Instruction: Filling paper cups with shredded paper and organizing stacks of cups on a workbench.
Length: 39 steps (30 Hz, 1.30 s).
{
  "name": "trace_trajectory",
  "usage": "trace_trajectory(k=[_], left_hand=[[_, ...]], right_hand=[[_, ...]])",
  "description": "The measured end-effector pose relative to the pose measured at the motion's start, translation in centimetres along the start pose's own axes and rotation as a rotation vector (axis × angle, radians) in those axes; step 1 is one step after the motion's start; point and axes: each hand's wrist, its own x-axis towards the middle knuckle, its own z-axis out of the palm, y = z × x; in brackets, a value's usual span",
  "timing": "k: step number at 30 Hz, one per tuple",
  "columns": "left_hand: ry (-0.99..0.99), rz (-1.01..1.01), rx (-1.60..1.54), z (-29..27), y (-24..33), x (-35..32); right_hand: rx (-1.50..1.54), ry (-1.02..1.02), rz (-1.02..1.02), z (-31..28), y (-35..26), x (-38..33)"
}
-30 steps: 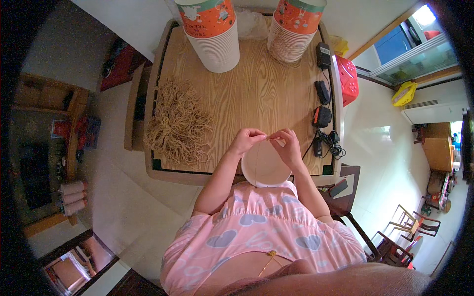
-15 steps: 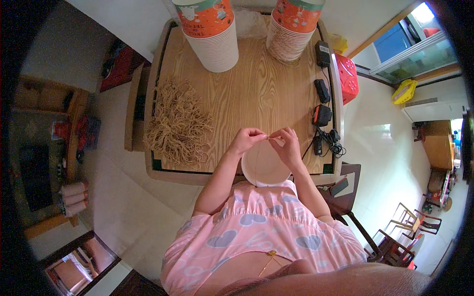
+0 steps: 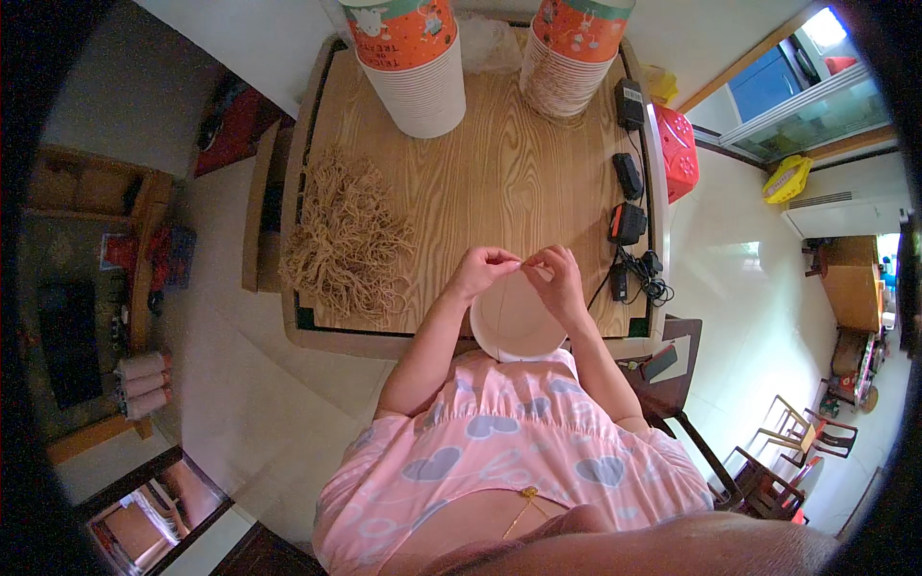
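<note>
A white paper bucket [image 3: 509, 336] rests between my lap and the table's near edge, its wide mouth turned up toward me. A thin cord [image 3: 497, 322] runs across that mouth, up to the fingertips at the far rim. My left hand [image 3: 485, 269] is closed in a pinch on the cord. Just to its right, my right hand [image 3: 557, 276] pinches the cord as well, fingertips almost touching those of the left. The fingers hide the pinched bit itself. Left of the hands lies a loose heap of tan twine cords [image 3: 351, 240].
Two tall stacks of paper buckets [image 3: 413, 91] [image 3: 569, 72], orange and green at the top, stand at the table's [image 3: 480, 182] far side. Black adapters [image 3: 628, 223] and tangled cables lie along its right edge. A red plastic stool [image 3: 675, 154] stands beyond; a dark chair [image 3: 667, 384] is at my right.
Both hands stay at the bucket's far rim, their fingertips shifting only slightly around the cord. The bucket and the heap of twine keep their places.
</note>
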Motion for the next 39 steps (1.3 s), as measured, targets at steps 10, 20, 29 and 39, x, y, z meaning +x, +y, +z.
trace_trajectory(k=[10,20,29,39], left_hand=[[0.093,0.091,0.277,0.2,0.1,-0.3],[0.144,0.130,0.089,0.2,0.1,0.3],[0.186,0.219,0.160,0.3,0.1,0.7],[0.157,0.132,0.334,-0.3,-0.5,0.8]], right_hand=[[0.219,0.014,0.135,0.8,1.4,-0.1],[0.221,-0.035,0.141,0.5,1.3,0.5],[0.197,-0.046,0.179,0.6,1.6,0.5],[0.152,-0.040,0.254,0.7,1.8,0.9]])
